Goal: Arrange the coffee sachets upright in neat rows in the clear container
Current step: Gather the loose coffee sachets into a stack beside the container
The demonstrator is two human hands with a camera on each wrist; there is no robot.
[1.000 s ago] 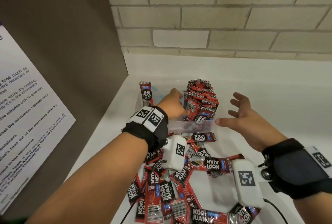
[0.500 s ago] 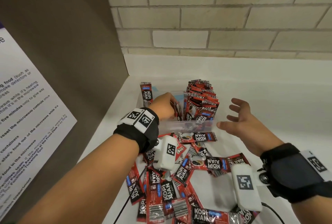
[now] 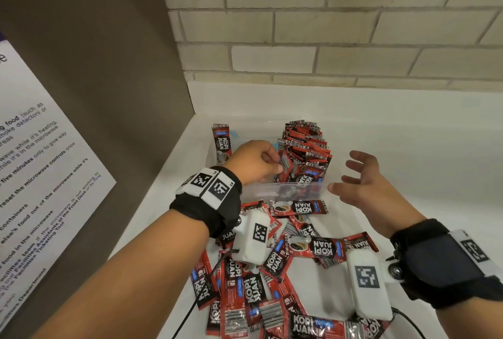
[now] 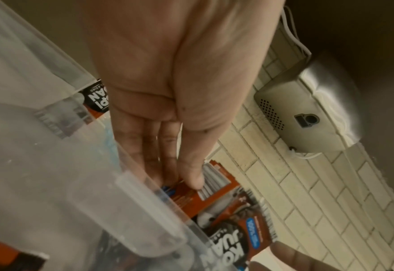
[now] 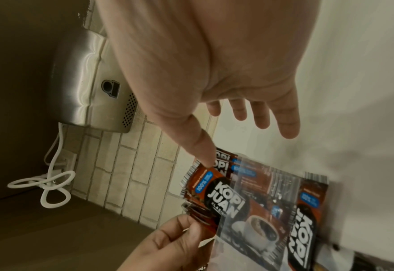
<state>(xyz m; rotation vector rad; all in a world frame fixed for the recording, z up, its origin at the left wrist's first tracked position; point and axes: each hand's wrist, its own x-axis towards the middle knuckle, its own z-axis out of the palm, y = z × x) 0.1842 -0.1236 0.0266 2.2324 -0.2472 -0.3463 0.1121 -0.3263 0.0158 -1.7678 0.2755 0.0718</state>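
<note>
Coffee sachets (image 3: pixel 306 148) stand packed upright in a red-and-black row along the right side of the clear container (image 3: pixel 283 190), which sits on the white desk (image 3: pixel 408 148) near the brick wall (image 3: pixel 326 25). One lone sachet (image 3: pixel 222 142) stands upright at the container's far left corner, well apart from the row. Left hand (image 3: pixel 254 160) is over the container's middle, its grip narrow, thumb and fingers pinching the top edge of a sachet (image 3: pixel 285 165) at the left end of the row. From the left wrist view the fingers (image 4: pixel 168 146) reach down past the clear rim with the thumb pressed onto the sachet's barcode side. Right hand (image 3: pixel 364 183) hovers just beside the container's right front corner, grip wide, fingers spread and holding nothing; the right wrist view shows the thumb (image 5: pixel 203 146) pointing down at the tops of the row, though whether it touches them I cannot tell. Loose sachets (image 3: pixel 272 270) lie flat in a jumbled pile on the desk in front of the container, overlapping, some face up, some showing barcodes. A printed notice (image 3: pixel 35 175) hangs on the brown panel at left. A steel wall unit (image 5: pixel 94 82) with a coiled white cord (image 5: pixel 49 183) shows in the wrist views.
</note>
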